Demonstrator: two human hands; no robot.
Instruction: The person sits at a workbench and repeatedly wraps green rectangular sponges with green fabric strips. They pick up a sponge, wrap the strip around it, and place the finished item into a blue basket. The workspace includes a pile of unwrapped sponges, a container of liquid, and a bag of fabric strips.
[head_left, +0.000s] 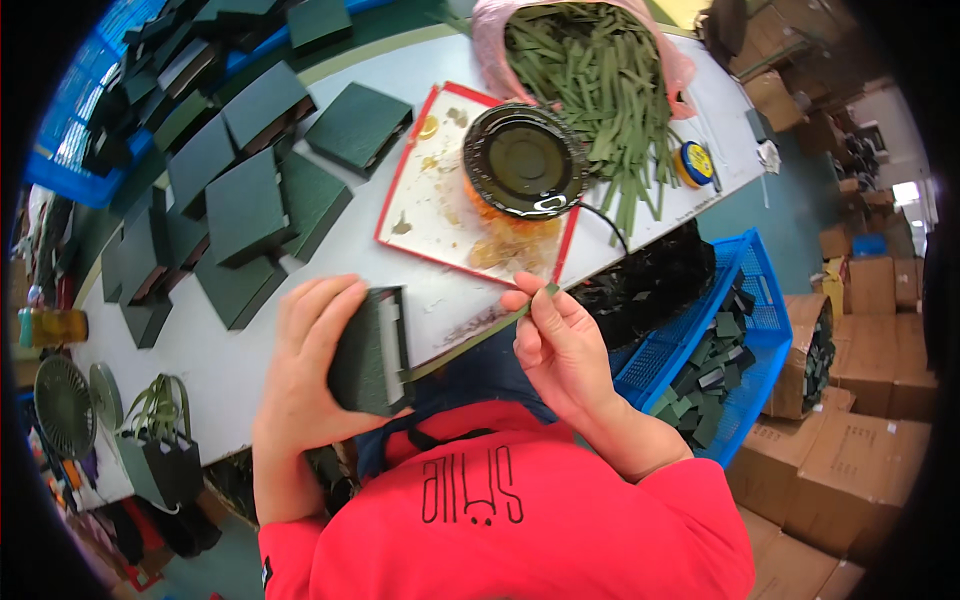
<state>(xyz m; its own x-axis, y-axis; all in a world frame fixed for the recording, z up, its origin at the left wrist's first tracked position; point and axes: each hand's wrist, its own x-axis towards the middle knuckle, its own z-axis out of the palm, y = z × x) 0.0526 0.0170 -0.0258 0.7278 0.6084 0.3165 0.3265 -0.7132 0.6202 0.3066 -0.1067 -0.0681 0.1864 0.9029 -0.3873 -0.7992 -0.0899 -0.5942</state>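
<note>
My left hand (300,370) is wrapped round a small dark green box (362,360), held on its side above the table's near edge. Its light inner side faces right. A narrow green ribbon (462,348) stretches from the box's lower right edge across to my right hand (562,345). Thumb and fingertips of that hand pinch the ribbon's end. Beyond it, a round black glue pot (525,160) sits on a white, red-rimmed board (425,205) stained with glue. Behind the pot, a pink bag (490,40) spills out many loose green ribbons (610,90).
Several dark green boxes (245,205) are piled on the white table (235,375) at left. More fill a blue crate (60,170) behind. A yellow-and-blue round tin (693,163) stands near the right edge. Below are a blue basket (755,290) and cardboard cartons (850,470).
</note>
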